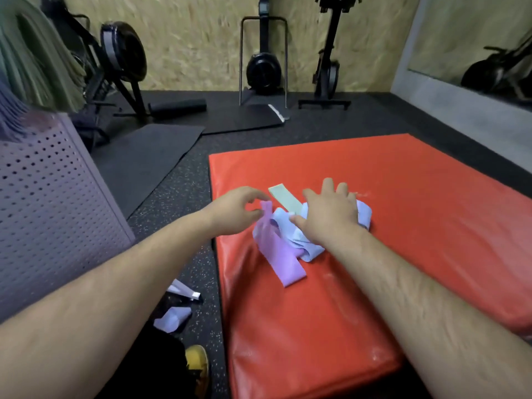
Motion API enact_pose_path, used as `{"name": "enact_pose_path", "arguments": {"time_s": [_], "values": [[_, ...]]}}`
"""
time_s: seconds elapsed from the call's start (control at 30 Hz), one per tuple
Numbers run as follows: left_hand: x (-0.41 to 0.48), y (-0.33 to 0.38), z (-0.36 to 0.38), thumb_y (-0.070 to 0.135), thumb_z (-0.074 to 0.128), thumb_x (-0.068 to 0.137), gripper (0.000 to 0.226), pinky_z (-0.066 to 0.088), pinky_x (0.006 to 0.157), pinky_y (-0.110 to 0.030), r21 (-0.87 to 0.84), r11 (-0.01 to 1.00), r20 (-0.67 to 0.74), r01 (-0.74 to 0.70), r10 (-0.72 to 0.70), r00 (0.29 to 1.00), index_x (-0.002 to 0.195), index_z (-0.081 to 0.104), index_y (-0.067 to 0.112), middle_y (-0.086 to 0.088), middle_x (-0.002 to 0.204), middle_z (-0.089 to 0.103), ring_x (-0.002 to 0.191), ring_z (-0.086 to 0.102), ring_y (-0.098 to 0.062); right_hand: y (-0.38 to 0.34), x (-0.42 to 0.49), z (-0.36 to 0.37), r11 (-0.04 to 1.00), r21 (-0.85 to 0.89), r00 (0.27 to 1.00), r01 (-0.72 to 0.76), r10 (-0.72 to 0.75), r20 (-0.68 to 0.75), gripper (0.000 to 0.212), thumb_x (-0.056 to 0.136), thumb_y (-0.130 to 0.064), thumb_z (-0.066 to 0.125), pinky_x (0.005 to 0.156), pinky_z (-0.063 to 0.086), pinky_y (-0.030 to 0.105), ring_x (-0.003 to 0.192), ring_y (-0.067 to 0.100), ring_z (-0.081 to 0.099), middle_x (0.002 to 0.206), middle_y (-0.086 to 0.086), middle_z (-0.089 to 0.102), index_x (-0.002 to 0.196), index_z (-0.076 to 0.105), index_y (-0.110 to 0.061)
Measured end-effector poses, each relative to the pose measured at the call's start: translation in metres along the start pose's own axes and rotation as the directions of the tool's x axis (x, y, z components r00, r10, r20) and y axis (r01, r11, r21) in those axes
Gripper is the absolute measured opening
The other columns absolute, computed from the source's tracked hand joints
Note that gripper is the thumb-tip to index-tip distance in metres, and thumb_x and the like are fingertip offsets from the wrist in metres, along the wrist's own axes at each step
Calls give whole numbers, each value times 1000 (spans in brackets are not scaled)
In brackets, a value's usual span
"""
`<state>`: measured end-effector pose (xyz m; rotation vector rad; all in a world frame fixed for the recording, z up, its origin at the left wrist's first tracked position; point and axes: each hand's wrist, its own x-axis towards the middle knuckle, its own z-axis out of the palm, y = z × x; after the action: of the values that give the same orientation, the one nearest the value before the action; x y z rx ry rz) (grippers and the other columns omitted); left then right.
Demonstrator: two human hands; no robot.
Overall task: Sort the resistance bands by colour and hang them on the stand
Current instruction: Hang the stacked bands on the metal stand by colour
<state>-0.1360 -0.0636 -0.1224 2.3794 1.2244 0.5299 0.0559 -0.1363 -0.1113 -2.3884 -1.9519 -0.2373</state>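
Sorting seems midway; green bands (40,61) on stand (51,197); left hand (236,214) pinches purple band (283,263); right hand (331,217) flat on blue pile (309,250)

Red mat (403,197) under tangled bands (288,243)

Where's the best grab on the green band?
Pinch the free far end of the green band, coming from the far-left side. It lies flat on the red mat there; its near end runs under the right hand and blue bands, so pulling away from the pile should free it.
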Motion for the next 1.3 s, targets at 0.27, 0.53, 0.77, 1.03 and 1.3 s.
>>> {"name": "enact_pose_path", "arguments": {"time_s": [0.27, 0.53, 0.77, 1.03, 1.3], "values": [[-55, -61, -51, 10, 61, 90, 28, 48, 82, -21, 17, 998, -71, 53, -52, 996, 116, 69, 17, 3, 107, 66, 97, 63, -12, -125, -15, 10, 823, 399, 913, 404, -392, -116, 38, 98, -35, 49, 96, 44, 45, 116, 35, 50, 124, 9, 55, 133, 52, -21], [-143, -227, 30, 18, 58, 94, 36, 50, 92, -33, -84, 924, -6, 373, -374, 927, 130, 57, 17, 2, 119, 65, 106, 63, -15, -265, -18, 125, 819, 453, 773, 353, -528, 352, 49, 96, -20, 51, 102, 39, 44, 129, 34, 42, 136, 10, 45, 144, 38, -20], [-191, -384, 184, 40, 55, 80, 29, 55, 79, -40, -40, 817, 303, 575, -538, 786, 98, 67, 21, -2, 101, 69, 97, 67, -21, -321, -23, 251, 909, 334, 608, 251, -416, 676, 67, 93, -26, 64, 112, 35, 46, 141, 35, 32, 155, 8, 30, 151, 30, -22], [-200, -430, 244, 51, 53, 82, 63, 30, 116, -39, 201, 637, 343, 744, -757, 556, 137, 56, 22, -16, 162, 16, 145, 28, -33, -345, -23, 334, 913, 273, 527, 304, -400, 750, 73, 92, -24, 62, 114, 32, 45, 142, 34, 30, 158, 9, 25, 154, 24, -22], [-199, -433, 231, 31, 54, 96, 33, 43, 97, -36, 159, 660, 304, 735, -741, 599, 121, 66, 14, -13, 114, 65, 113, 60, -31, -342, -14, 320, 917, 235, 542, 323, -383, 748, 71, 89, -20, 63, 112, 35, 43, 140, 31, 33, 154, 8, 30, 151, 28, -17]]}}
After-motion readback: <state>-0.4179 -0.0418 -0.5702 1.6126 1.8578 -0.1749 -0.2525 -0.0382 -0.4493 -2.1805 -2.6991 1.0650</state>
